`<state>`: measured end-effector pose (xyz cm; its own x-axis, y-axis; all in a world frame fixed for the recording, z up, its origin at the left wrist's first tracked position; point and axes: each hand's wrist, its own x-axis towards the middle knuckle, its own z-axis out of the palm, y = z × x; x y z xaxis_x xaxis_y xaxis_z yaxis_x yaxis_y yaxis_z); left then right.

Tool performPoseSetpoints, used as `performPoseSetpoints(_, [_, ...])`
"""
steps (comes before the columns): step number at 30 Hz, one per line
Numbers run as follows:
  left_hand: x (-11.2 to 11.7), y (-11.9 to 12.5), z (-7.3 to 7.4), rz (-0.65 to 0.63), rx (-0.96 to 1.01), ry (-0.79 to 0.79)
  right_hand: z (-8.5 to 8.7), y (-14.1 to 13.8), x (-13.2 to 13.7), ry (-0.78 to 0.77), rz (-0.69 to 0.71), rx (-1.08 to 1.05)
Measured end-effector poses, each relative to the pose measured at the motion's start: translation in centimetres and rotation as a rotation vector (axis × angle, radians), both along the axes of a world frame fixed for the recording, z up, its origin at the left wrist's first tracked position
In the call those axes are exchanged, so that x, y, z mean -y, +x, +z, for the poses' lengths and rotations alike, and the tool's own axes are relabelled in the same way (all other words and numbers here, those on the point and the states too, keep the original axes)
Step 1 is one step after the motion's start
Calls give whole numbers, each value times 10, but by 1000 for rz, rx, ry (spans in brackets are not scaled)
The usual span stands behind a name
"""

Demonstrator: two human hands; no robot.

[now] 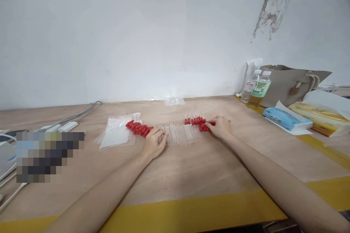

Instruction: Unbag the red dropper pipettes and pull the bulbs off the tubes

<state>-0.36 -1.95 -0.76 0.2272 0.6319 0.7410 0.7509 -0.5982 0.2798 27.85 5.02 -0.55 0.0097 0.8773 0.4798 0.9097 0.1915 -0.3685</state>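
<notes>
A row of thin clear tubes [183, 134] lies side by side on the table in front of me. My left hand [154, 143] is at the row's left end, its fingers and thumb closed on a clear tube there. Beside that hand, to its left, is a pile of red rubber bulbs [138, 129]. Behind the row's right part, several clear tubes with red bulbs on their ends [199, 120] lie together, pointing away from me. My right hand [220, 126] pinches a red rubber bulb at the right edge of this group; its fingertips partly hide it.
Clear plastic bags [116, 133] lie left of the bulbs, another bag [174, 101] by the wall. Cables and a white adapter [68, 126] are at left. Two bottles [259, 89], a grey handbag [287, 83] and tissue packs [287, 118] stand at right. Yellow tape [191, 207] lines the front edge.
</notes>
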Motion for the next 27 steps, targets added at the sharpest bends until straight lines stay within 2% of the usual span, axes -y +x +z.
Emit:
performPoseSetpoints(4, [0,0,0,-5,-19,21,0,0,-2,47,-72,-155])
performPoseSetpoints(6, [0,0,0,11,-50,49,0,-1,-1,98,-64,-269])
performPoseSetpoints(8, [1,0,0,45,-96,92,-2,-5,3,159,33,-369])
performPoseSetpoints(10, [2,2,1,82,-159,138,-4,-12,11,205,189,-404])
performPoseSetpoints(14, [7,6,3,111,-308,213,-6,-34,37,227,468,-267])
performPoseSetpoints(17, [11,9,4,81,-406,256,-5,-47,53,206,589,-156])
performPoseSetpoints(23, [11,10,0,38,-494,306,0,-53,65,190,688,-45])
performPoseSetpoints(27, [15,14,0,0,-488,337,0,-61,72,294,689,90])
